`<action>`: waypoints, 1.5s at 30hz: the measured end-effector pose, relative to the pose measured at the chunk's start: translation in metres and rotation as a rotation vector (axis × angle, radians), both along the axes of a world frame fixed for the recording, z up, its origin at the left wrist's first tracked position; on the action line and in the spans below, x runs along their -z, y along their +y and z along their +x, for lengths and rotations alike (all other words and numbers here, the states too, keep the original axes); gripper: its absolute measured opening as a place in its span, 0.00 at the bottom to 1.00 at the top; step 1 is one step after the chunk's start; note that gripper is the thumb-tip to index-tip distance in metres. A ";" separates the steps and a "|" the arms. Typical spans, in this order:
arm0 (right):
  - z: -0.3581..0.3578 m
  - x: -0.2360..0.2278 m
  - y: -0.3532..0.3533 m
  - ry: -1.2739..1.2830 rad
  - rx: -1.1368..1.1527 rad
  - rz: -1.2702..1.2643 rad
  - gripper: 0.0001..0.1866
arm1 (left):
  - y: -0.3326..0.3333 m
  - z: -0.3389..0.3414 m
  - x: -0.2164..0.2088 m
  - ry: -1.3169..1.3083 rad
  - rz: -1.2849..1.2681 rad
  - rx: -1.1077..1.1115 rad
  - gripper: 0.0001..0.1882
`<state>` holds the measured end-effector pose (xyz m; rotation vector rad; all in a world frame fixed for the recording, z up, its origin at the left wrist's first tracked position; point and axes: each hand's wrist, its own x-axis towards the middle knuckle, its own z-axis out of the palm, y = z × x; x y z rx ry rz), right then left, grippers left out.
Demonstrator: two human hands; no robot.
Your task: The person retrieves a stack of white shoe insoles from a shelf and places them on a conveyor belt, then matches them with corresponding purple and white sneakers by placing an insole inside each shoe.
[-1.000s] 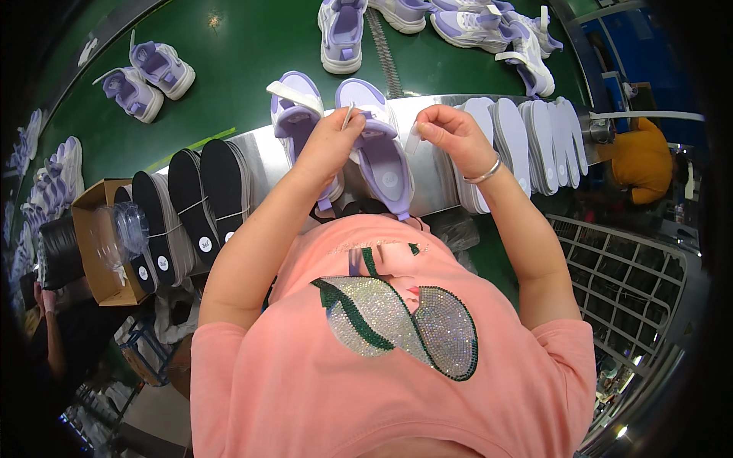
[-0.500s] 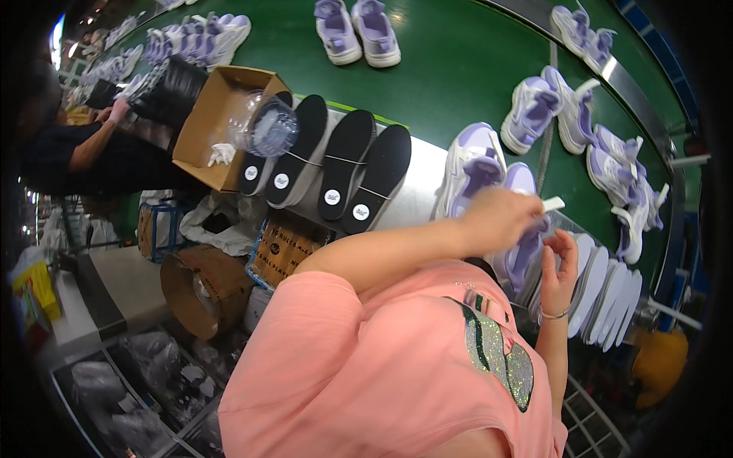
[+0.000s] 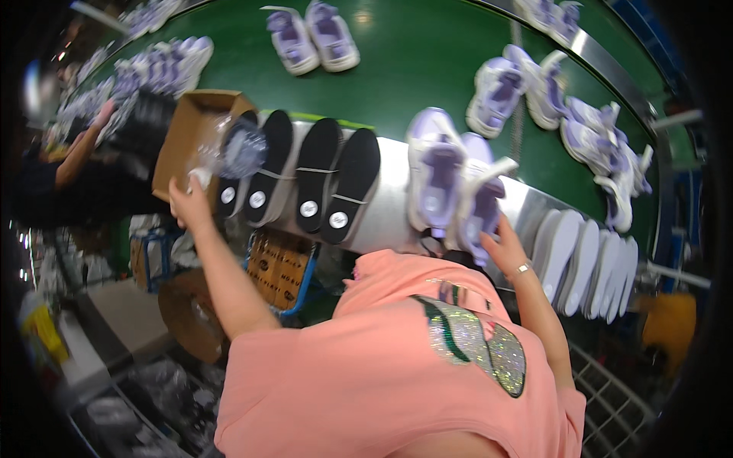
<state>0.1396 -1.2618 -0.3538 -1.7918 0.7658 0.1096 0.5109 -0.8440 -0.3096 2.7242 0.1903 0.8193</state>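
My left hand (image 3: 189,204) is at the near side of an open cardboard box (image 3: 182,141). Its fingers are stretched out beside a small crumpled white piece (image 3: 201,176) in the box. My right hand (image 3: 502,248) grips the heel end of a white and lilac sneaker (image 3: 479,204), thumb and fingers on its near right side. That sneaker has a pale tongue or strap sticking up. Its mate, another white and lilac sneaker (image 3: 437,169), stands close at its left on the metal bench edge.
Black insoles (image 3: 318,164) lie in banded pairs right of the box, near a clear plastic roll (image 3: 244,149). Light grey insoles (image 3: 561,248) stand in a row at right. More sneakers (image 3: 332,38) sit on the green belt (image 3: 412,61). A co-worker's arm (image 3: 80,156) is at far left.
My left hand has moved from the sneakers leftward to the cardboard box. My right hand, apart from the sneaker before, now holds its heel. The whole view has shifted.
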 end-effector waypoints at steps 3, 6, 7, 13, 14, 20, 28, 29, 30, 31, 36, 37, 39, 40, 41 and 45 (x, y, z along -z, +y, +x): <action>0.021 -0.014 0.002 -0.022 -0.070 0.039 0.29 | 0.045 0.000 0.045 0.225 0.047 0.196 0.19; 0.027 -0.010 -0.003 -0.033 -0.046 0.058 0.28 | 0.034 -0.013 0.041 0.178 0.376 0.140 0.17; 0.026 -0.009 -0.004 -0.040 -0.059 0.010 0.28 | 0.025 -0.018 0.032 0.218 0.363 0.107 0.16; 0.021 -0.003 -0.004 -0.129 -0.006 -0.034 0.27 | 0.001 -0.028 0.011 0.033 0.573 -0.155 0.19; 0.021 -0.002 -0.003 -0.141 -0.003 -0.051 0.27 | -0.024 -0.034 -0.002 -0.126 0.466 -0.025 0.19; 0.035 0.014 0.001 -0.198 -0.066 -0.141 0.28 | -0.233 -0.172 -0.041 0.200 -0.252 1.212 0.24; 0.029 0.008 -0.024 -0.194 -0.122 -0.044 0.29 | -0.330 -0.174 0.008 0.744 0.282 1.101 0.36; 0.030 0.008 -0.032 -0.221 -0.119 -0.018 0.28 | -0.336 -0.161 0.006 0.714 0.286 1.091 0.34; 0.033 0.005 -0.038 -0.221 -0.097 -0.051 0.25 | -0.341 -0.144 0.009 0.655 0.271 1.069 0.34; 0.037 0.001 -0.046 -0.198 -0.090 -0.087 0.25 | -0.346 -0.128 0.010 0.596 0.259 1.039 0.34; 0.075 0.012 -0.096 -0.261 -0.108 -0.459 0.23 | -0.396 -0.042 -0.017 0.642 0.133 0.859 0.37; 0.088 0.008 -0.105 -0.270 -0.116 -0.565 0.24 | -0.399 -0.027 -0.014 0.594 0.099 0.877 0.36; 0.109 0.008 -0.122 -0.288 -0.106 -0.743 0.26 | -0.401 -0.010 -0.007 0.527 0.086 0.899 0.35; 0.115 0.012 -0.131 -0.280 -0.087 -0.785 0.27 | -0.400 -0.016 -0.022 0.417 0.073 0.962 0.32; 0.121 0.016 -0.135 -0.278 -0.075 -0.821 0.29 | -0.392 -0.017 -0.018 0.279 0.001 0.950 0.27; 0.136 0.027 -0.138 -0.185 -0.109 -0.847 0.32 | -0.302 -0.032 -0.050 -0.241 -0.019 0.792 0.22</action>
